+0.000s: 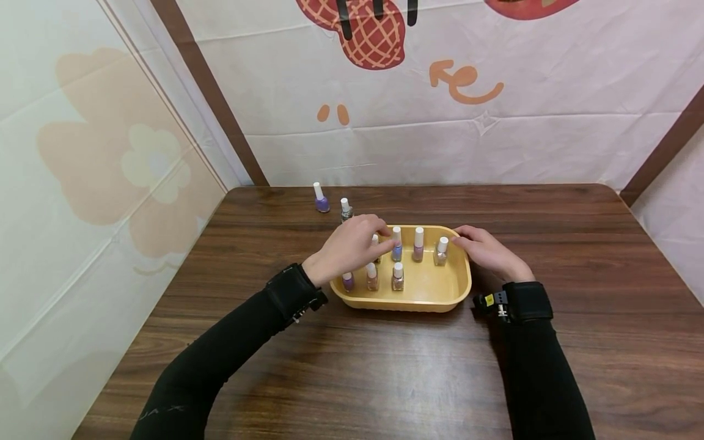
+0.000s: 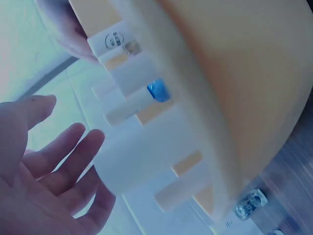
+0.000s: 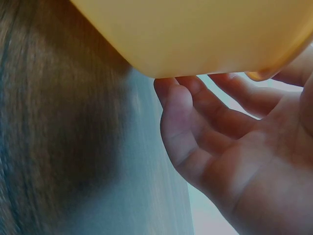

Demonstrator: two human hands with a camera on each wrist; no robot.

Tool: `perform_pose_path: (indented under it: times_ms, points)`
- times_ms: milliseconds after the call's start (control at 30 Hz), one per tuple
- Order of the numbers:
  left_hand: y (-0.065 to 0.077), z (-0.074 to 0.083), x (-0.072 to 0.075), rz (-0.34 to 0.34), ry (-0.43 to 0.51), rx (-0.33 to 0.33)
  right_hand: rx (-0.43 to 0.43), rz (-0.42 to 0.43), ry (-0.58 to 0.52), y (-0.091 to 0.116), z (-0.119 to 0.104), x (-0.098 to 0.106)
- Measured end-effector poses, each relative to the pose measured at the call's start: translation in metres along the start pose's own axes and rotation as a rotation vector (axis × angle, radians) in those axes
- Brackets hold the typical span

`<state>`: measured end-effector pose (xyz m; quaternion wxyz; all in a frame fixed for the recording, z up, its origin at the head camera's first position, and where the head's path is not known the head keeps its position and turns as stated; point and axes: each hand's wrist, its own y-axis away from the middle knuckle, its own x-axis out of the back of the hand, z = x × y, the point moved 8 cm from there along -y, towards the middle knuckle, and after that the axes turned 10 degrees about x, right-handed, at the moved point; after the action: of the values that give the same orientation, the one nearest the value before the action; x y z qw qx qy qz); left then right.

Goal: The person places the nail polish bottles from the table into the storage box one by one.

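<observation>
A yellow tray (image 1: 434,287) holds several white-capped nail polish bottles in two rows. My left hand (image 1: 354,244) hovers over its left part, with loosely bent fingers close to a blue nail polish bottle (image 1: 397,247). The left wrist view shows nothing held in that hand (image 2: 58,181). Partly behind the hand stands another bottle (image 1: 376,240). A lilac bottle (image 1: 418,245) and a clear one (image 1: 441,252) complete the back row. In front are a purple (image 1: 348,282), a pink (image 1: 372,278) and a pale bottle (image 1: 398,278). My right hand (image 1: 491,252) grips the tray's right end, fingers against its outside.
Behind the tray's left end, a purple bottle (image 1: 321,200) and a dark glittery bottle (image 1: 346,211) stand on the brown wooden table (image 1: 308,373). A printed white cloth (image 1: 418,146) hangs behind the table's far edge, and another cloth (image 1: 93,201) hangs at the left.
</observation>
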<state>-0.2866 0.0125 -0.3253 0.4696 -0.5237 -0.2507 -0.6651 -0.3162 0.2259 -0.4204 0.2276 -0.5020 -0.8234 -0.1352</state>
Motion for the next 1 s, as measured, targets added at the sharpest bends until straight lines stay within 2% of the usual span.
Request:
perform_pose_path:
  times_ms: [200,333,600,800,1000]
  points:
    - [-0.005,-0.019,0.011,0.070,0.070,0.050,-0.003,0.001,-0.009,0.000,0.002,-0.001]
    - [-0.008,-0.039,0.017,0.117,0.130,0.114,-0.004,0.001,-0.008,-0.001,0.003,-0.001]
    - [-0.013,-0.079,0.026,0.190,0.178,0.254,-0.007,-0.002,-0.019,0.000,0.002,-0.001]
    - [-0.019,-0.112,0.027,0.269,0.163,0.345,-0.012,-0.005,-0.017,0.000,0.003,-0.001]
    - [-0.024,-0.139,0.020,0.269,0.197,0.426,-0.019,-0.007,-0.024,0.000,0.004,-0.001]
